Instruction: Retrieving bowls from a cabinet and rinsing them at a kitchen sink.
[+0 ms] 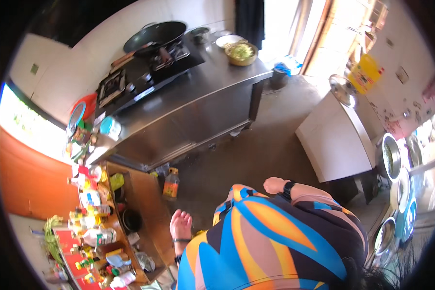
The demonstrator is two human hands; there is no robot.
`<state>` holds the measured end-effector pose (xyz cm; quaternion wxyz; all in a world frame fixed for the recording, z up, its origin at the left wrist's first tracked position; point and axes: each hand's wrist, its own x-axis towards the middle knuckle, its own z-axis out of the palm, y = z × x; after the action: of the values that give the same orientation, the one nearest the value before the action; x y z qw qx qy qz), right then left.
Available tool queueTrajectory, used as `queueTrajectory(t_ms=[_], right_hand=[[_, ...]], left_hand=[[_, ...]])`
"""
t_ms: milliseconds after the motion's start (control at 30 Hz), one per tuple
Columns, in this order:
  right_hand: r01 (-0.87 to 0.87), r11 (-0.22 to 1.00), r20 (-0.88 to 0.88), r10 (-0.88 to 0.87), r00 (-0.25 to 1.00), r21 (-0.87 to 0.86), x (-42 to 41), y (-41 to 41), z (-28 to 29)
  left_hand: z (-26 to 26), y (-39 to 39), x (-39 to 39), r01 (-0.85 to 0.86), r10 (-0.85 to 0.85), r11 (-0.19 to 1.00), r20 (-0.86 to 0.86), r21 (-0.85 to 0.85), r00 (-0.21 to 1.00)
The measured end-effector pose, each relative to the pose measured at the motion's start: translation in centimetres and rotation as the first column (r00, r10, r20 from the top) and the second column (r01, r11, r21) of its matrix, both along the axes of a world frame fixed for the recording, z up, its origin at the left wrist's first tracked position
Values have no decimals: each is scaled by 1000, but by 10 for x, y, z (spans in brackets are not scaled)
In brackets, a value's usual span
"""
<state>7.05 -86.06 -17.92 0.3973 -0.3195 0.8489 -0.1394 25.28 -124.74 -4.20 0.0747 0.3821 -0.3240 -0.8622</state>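
Note:
My left hand is raised beside the open wooden cupboard, its fingers loosely curled with nothing visible in them. My right hand hangs over the floor in front of my body; its fingers look curled and its palm side is hidden. Ahead stands a steel counter with a gas stove. A large black wok sits on the far burner. Near the counter's right end, a yellowish bowl holds shredded pale-green vegetable, with a white plate behind it. An oil bottle stands on the floor near my left hand.
To the left, a wooden cupboard carries many bottles and jars. On the right stand a white cabinet with a metal lid on top and several basins, including a steel one. A dark bin is by the doorway.

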Motion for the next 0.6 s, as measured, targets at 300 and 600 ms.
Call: queueTrajectory(t_ms=[300, 600], right_hand=[[-47, 999, 110, 45, 993, 21, -79, -39, -28], [-327, 937, -133, 311, 941, -121, -274, -202, -65]], left_hand=[[-20, -20, -120, -17, 19, 1000, 107, -18, 994], [-53, -34, -142, -358, 367, 930, 213, -81, 906]])
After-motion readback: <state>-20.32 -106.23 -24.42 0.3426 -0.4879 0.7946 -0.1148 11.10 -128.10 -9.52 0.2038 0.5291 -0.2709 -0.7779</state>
